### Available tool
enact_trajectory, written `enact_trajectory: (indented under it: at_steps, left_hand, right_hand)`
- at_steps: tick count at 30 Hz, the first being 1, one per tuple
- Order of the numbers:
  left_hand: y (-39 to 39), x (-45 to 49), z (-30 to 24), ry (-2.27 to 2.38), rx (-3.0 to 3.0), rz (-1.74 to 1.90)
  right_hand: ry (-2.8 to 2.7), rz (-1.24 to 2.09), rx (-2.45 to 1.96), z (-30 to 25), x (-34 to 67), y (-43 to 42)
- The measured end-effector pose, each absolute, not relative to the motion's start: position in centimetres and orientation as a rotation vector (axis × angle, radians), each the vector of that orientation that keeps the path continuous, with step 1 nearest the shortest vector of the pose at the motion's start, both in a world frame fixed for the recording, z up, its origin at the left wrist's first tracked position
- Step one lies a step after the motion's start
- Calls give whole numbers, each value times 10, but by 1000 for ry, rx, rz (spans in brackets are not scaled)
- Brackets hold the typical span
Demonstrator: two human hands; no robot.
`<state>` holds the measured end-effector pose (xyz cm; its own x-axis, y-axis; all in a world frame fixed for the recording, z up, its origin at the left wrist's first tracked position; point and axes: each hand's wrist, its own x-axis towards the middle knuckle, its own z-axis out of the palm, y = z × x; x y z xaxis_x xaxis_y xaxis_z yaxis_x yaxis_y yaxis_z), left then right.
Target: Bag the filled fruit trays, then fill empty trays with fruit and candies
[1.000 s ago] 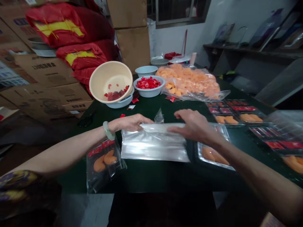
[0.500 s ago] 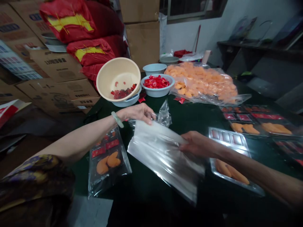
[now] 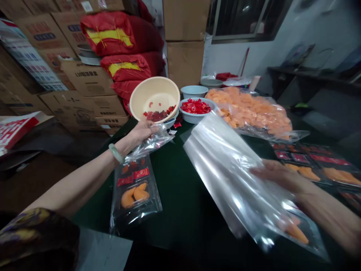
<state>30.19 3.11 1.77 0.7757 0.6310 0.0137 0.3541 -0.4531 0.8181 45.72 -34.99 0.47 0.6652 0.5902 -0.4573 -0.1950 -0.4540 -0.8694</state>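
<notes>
My left hand [image 3: 142, 132] is closed on a crumpled clear plastic wrapper [image 3: 155, 142], near the front of the tilted cream basin. Below it lies a bagged tray [image 3: 135, 188] with two orange fortune cookie-like pieces and red packets. My right hand [image 3: 275, 175], a little blurred, grips a stack of clear plastic bags [image 3: 222, 154] by its right side. The stack slants across the right half of the table. Under its lower right end, a tray with an orange piece [image 3: 297, 231] shows in part; the bags and my forearm hide the rest.
The cream basin [image 3: 155, 94] holds dark red pieces. Beside it stands a pale blue bowl of red packets [image 3: 196, 106]. A large clear bag of orange pieces [image 3: 254, 109] lies behind, with filled trays [image 3: 318, 162] at right. Cartons [image 3: 84, 79] and red sacks [image 3: 124, 34] are stacked at left.
My hands have moved apart. The left went left with the crumpled wrapper, off the bag stack; the right carried the stack rightward, over the tray there. The view has shifted too.
</notes>
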Motion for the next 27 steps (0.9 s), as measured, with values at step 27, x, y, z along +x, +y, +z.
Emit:
enact_trajectory:
  at_steps: [27]
  left_hand:
    - [-110,348,-50,-17,2709,-185]
  right_hand:
    - [172,1040,-1733,-65,436,-293]
